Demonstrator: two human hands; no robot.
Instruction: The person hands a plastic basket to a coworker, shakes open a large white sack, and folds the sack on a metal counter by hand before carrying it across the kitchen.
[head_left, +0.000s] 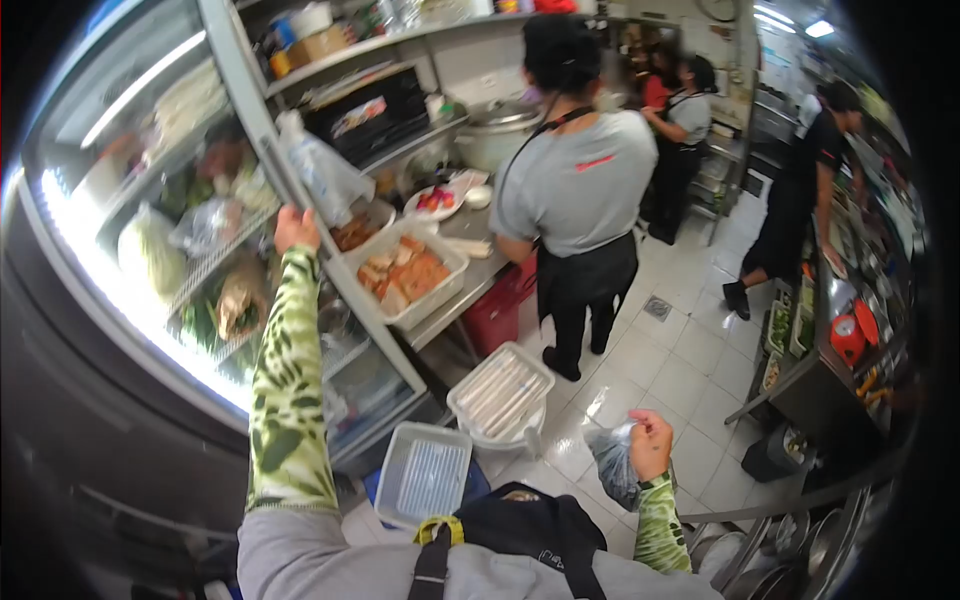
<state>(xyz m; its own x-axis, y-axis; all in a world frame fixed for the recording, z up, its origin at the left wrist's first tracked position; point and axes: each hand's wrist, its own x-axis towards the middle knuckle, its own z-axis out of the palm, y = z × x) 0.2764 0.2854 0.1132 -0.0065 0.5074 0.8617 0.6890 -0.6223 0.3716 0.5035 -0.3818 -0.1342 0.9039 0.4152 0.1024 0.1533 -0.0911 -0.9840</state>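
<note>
My left hand (297, 229) is closed on the metal-framed edge of a glass refrigerator door (262, 130), with the arm stretched forward. Behind the glass, the lit refrigerator shelves carry a pale green cabbage-like vegetable (152, 250), a clear plastic bag (208, 228) and a brown wrapped bundle (242, 298). Low on the right, my right hand (651, 443) grips the gathered top of a plastic bag (612, 463). Something dark fills that bag, but I cannot make out what it is.
A white tub of orange-brown food (405, 275) sits on the counter beside the door. On the floor are a tub of pale wrapped sticks (500, 390) and a clear bin (422, 470). One co-worker (580, 180) stands ahead; others work farther back. A steel counter (820, 390) runs along the right.
</note>
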